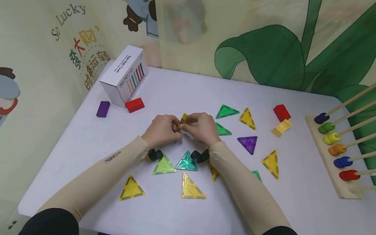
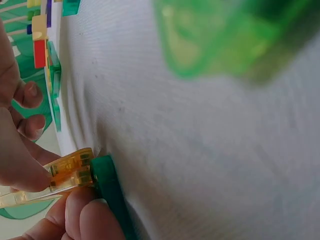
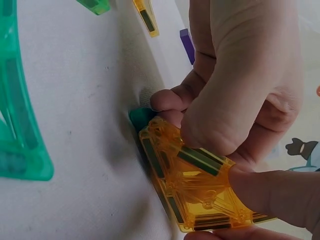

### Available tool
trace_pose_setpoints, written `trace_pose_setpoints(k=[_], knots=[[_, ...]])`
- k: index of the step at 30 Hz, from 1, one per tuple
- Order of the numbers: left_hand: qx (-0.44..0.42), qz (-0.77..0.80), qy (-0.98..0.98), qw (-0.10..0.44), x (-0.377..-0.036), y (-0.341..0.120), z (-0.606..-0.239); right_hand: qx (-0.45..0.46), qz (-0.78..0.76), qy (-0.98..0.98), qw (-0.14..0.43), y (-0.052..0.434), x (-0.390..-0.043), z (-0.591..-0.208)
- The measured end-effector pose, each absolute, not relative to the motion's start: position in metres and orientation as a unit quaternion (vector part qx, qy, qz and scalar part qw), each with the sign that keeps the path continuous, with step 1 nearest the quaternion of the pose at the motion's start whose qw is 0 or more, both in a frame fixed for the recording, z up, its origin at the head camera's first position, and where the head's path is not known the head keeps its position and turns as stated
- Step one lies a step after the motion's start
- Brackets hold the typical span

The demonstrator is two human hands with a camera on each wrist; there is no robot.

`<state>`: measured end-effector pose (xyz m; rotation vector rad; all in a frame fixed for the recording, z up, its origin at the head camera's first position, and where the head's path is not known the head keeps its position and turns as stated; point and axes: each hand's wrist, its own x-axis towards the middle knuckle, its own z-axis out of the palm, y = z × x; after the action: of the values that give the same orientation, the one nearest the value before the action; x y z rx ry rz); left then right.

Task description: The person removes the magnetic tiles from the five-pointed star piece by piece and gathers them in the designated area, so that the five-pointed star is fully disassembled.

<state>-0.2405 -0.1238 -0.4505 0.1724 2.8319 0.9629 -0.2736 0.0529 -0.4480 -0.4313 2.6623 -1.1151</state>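
Both hands meet over the table around yellow triangular magnetic tiles [image 1: 183, 119]; the left wrist view shows two amber edges [image 2: 72, 170] lying close together. My right hand [image 1: 204, 128] pinches them, its thumb [image 3: 272, 192] on the face. My left hand [image 1: 162, 131] grips the lower end, thumb pressed to the amber tile [image 3: 195, 192] in the right wrist view. A teal tile [image 2: 112, 195] stands against the yellow corner at the cloth, with left fingertips [image 2: 97, 217] beside it. Nearer my body lie a light green triangle [image 1: 164, 165] and a teal triangle [image 1: 187, 161].
Yellow triangles [image 1: 131, 188] [image 1: 192, 188] lie at the front. On the right are green triangles [image 1: 227, 112], a purple triangle [image 1: 248, 143], red [image 1: 281, 113] and yellow blocks [image 1: 281, 128], and a wooden peg rack [image 1: 335, 156]. At back left stands a white box [image 1: 122, 75] by red and purple blocks.
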Motion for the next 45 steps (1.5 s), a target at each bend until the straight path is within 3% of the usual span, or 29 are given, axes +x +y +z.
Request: trace_pose_setpoints(k=[15,29,45], knots=[[0.048,0.311,0.947,0.061,-0.242,-0.129,-0.451,-0.114,-0.385,0.908,0.121,0.068,-0.280,-0.445],[0.060,0.350,0.927,0.124,-0.236,-0.137,-0.448,-0.061,-0.394,0.908,0.125,0.073,-0.291,-0.442],[0.037,0.323,0.938,0.121,-0.235,-0.131,-0.445,-0.020,-0.329,0.937,0.113,0.078,-0.326,-0.444]])
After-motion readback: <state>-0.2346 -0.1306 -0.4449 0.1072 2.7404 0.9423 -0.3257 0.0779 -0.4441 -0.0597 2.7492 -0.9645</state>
